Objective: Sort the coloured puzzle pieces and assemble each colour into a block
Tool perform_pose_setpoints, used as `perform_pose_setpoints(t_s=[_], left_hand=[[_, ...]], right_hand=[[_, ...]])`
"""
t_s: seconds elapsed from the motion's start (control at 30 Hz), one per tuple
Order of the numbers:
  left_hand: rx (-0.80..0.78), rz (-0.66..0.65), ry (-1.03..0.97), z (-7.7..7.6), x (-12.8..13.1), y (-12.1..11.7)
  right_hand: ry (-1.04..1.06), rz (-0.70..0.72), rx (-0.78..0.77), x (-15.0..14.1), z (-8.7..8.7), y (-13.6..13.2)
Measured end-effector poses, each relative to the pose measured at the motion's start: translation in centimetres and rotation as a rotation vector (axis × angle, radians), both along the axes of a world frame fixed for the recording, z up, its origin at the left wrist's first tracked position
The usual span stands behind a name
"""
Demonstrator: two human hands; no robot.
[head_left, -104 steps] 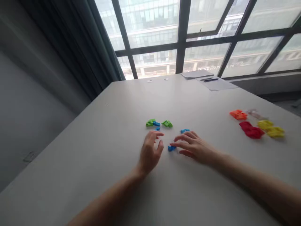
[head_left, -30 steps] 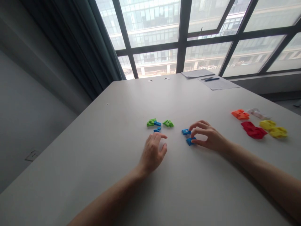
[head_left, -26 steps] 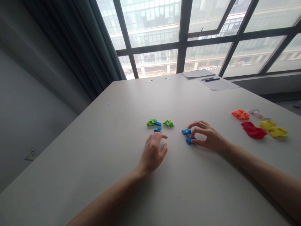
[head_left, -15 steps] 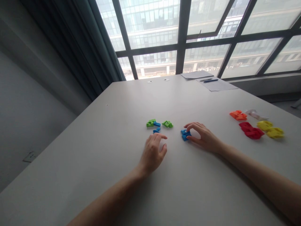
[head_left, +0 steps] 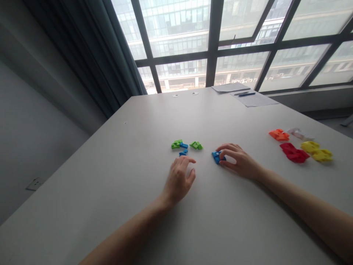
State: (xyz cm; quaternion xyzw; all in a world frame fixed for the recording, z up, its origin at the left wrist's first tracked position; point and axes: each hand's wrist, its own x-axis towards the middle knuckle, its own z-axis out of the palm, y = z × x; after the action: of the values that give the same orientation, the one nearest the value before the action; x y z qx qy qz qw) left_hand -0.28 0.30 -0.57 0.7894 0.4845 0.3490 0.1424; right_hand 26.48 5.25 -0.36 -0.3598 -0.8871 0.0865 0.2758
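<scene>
A blue plastic block piece (head_left: 216, 157) lies on the white table, partly covered by the fingers of my right hand (head_left: 238, 161). The thumb is at its near side and the fingers curl over its far side, gripping it. To the left, my left hand (head_left: 180, 178) rests on the table, thumb and fingers apart, holding nothing. Just beyond its fingertips is a small blue piece (head_left: 183, 152). Farther back sit a green block piece (head_left: 176, 144) with another blue piece (head_left: 184, 145) against it, and a second green piece (head_left: 196, 145) to their right.
On the right of the table (head_left: 124, 173) lie orange (head_left: 279, 135), red (head_left: 294, 153) and yellow (head_left: 317, 151) pieces, beside a clear or whitish item (head_left: 300, 134). Papers (head_left: 255, 99) with a pen (head_left: 247, 94) are at the far edge, below the window.
The fingers of my right hand have shifted slightly over the blue block piece, which appears slightly turned. My left hand stays where it was.
</scene>
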Motion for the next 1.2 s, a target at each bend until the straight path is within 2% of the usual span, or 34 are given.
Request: perform_pose_setpoints(t_s=[0.3, 0.57, 1.2], left_hand=[[-0.001, -0.001, 0.001, 0.00, 0.05, 0.03], [-0.002, -0.002, 0.007, -0.15, 0.03, 0.10], [0.010, -0.011, -0.010, -0.11, -0.01, 0.05]], right_hand=[[0.006, -0.084, -0.078, 0.01, -0.41, 0.23], [-0.021, -0.092, -0.119, 0.04, -0.37, 0.24], [-0.048, -0.070, -0.054, -0.13, -0.57, 0.37]])
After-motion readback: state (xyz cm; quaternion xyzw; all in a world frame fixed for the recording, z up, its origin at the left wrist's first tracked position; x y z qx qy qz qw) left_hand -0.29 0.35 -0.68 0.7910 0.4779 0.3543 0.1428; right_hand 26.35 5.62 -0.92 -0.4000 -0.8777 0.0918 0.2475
